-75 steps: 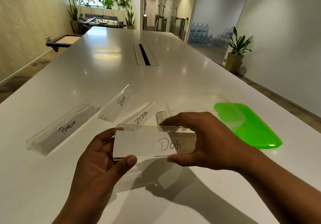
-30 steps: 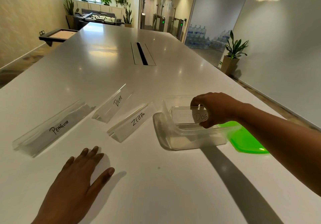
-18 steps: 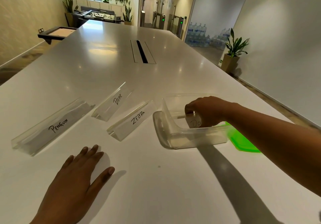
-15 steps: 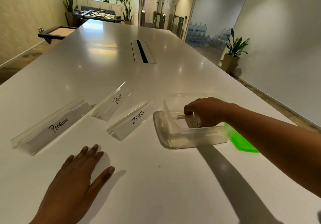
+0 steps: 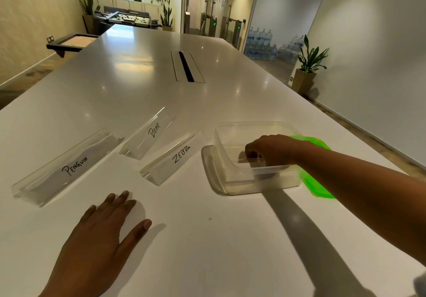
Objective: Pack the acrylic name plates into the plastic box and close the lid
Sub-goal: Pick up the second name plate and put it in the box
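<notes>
**Moved since earlier: one in, three to go**

Since the earlier frames we see the right hand has carried the clear acrylic name plate with the white paper insert from in front of the person into the clear rectangular plastic box and lowered it. Its lettering, readable before, is now hidden behind the fingers. Meanwhile the left hand has let go and lies flat on the glossy white table toward the near edge, fingers straight and slightly spread, holding nothing.

Right hand now: fingers curled, pinching the plate's top edge inside the box. We cannot tell if the plate touches the bottom yet. Box sits open toward the table's right edge. The bright green plastic lid lies flat just beside it on the right-edge side, partly behind the forearm.

Progress, as we judge it: one of four plates nearly packed, not yet released. Still out on the table:
- the long clear plate marked PENGUIN, nearest the left edge
- the shorter clear plate marked BEAR, further from the near edge
- the clear plate marked ZEBRA, just beside the box

After those, the lid goes on. PENGUIN looks longer than the box to us, so fit may be a problem.
</notes>
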### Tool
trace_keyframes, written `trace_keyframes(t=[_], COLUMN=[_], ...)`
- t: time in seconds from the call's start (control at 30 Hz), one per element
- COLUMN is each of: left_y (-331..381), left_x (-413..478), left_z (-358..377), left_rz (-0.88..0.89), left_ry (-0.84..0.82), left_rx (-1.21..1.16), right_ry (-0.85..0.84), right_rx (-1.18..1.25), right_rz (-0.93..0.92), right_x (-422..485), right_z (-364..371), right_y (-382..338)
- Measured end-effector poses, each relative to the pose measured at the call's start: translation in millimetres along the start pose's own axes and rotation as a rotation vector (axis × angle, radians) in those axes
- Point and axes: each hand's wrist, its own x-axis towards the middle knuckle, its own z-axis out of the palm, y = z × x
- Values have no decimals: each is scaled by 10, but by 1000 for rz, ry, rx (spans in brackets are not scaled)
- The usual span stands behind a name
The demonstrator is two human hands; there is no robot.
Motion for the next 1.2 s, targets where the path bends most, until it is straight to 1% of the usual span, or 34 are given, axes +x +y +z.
trace_keyframes(t=[0.4,0.77,1.2], left_y=[17,9,21], left_x=[-8,-33,-42], left_z=[4,18,14], left_rz=[0,5,6], left_ry=[20,36,29], left_rx=[13,22,22], right_ry=[16,8,15], right_rx=[42,136,168], right_rz=[-29,-4,-11], right_x=[1,-16,-6], right_z=[8,19,43], right_y=[-22,21,51])
